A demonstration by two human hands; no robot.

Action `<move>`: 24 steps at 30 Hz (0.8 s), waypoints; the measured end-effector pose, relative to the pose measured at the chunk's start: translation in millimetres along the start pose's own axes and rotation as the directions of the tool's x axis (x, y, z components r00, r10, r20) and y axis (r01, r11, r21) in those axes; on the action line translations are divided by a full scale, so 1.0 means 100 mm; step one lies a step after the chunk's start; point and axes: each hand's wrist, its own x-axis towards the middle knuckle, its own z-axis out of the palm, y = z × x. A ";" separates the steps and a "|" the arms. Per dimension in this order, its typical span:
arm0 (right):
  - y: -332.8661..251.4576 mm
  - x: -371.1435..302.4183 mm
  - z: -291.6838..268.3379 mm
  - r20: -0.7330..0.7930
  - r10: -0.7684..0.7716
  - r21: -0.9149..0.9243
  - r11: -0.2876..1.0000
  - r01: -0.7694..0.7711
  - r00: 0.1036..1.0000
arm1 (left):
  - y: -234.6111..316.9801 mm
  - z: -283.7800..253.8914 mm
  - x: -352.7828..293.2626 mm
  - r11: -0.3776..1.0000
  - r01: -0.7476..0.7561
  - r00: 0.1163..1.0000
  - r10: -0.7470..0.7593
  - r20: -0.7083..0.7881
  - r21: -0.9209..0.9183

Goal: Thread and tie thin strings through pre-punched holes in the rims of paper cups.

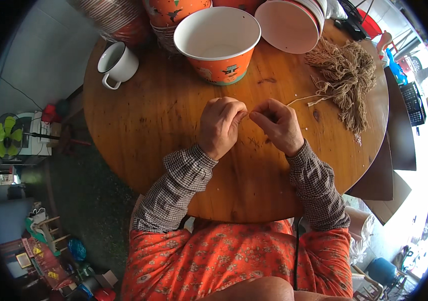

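Both hands work close together over the middle of a round wooden surface. Left hand is curled, knuckles up, thumb and forefinger pressed together at its right edge; right hand mirrors it, fingertips pinched toward the left. Between the two pinches sits a thin pale string — it runs from the fingers out to the right, across the wood toward a bundle of tan cords lying loose near the far right rim. Exactly how the string sits betw. the fingertips is too small to tell; the hands are near touching at the tips. Both forearms wear checked sleeves and rest on the near edge of the surface, w/ an orange floral apron below. Beyond the hands, just past the left one, stands an orange paper bucket w/ white inside, upright and open. To its right a stack of similar buckets lies tipped, mouth facing the camera; more orange buckets stand behind at the back edge. A white enamel mug w/ dark rim stands at the far left of the surface, handle toward the person, well apart from the hands. Off the surface, on the floor at left — a small fan w/ yellow-green blades.
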 end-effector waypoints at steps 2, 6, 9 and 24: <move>0.00 0.00 -0.01 0.003 0.021 0.035 0.999 -0.021 1.000 | 0.00 0.00 0.02 0.997 -0.076 0.997 0.076 -0.020 0.028; 0.09 0.03 -0.02 -0.002 0.012 0.126 0.992 -0.012 1.000 | -0.01 -0.02 0.02 0.999 -0.049 0.998 0.048 -0.029 -0.021; 0.12 0.05 -0.10 -0.027 0.044 0.173 0.984 -0.038 0.999 | -0.15 -0.18 0.13 0.984 -0.035 0.975 0.072 -0.209 0.175; 0.05 -0.03 0.01 -0.211 -0.134 0.312 0.930 0.197 0.968 | -0.45 -0.45 0.40 0.892 -0.100 0.974 0.180 -0.141 0.442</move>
